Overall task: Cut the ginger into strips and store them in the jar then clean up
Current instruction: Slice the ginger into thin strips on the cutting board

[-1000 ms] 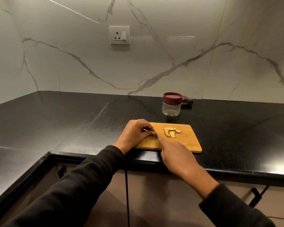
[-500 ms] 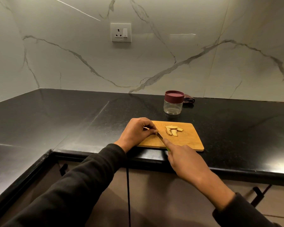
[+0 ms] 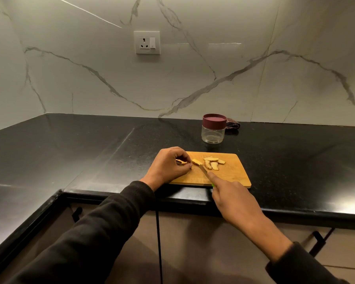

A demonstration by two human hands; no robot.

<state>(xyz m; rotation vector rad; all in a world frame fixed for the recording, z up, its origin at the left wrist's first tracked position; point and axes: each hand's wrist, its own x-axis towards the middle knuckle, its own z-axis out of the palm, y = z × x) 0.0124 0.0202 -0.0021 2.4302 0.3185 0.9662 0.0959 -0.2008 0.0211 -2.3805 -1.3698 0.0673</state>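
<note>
A wooden cutting board (image 3: 230, 175) lies near the front edge of the black counter. My left hand (image 3: 168, 166) pinches a piece of ginger (image 3: 182, 162) at the board's left end. A freshly cut slice (image 3: 196, 161) lies just right of it. My right hand (image 3: 232, 198) grips a knife (image 3: 203, 170) with a green handle, index finger along the blade's back, tip between the slice and several cut ginger slices (image 3: 213, 163) in the board's middle. A glass jar (image 3: 213, 131) with a maroon lid on stands behind the board.
A dark cloth (image 3: 233, 125) lies behind the jar against the marble wall. A wall socket (image 3: 147, 43) sits above the counter. The black counter (image 3: 90, 152) turns a corner to the left. Cabinet doors with black handles are below the edge.
The knife has come off the ginger, leaving a new slice beside my left hand's piece. My right hand has drawn back toward me slightly.
</note>
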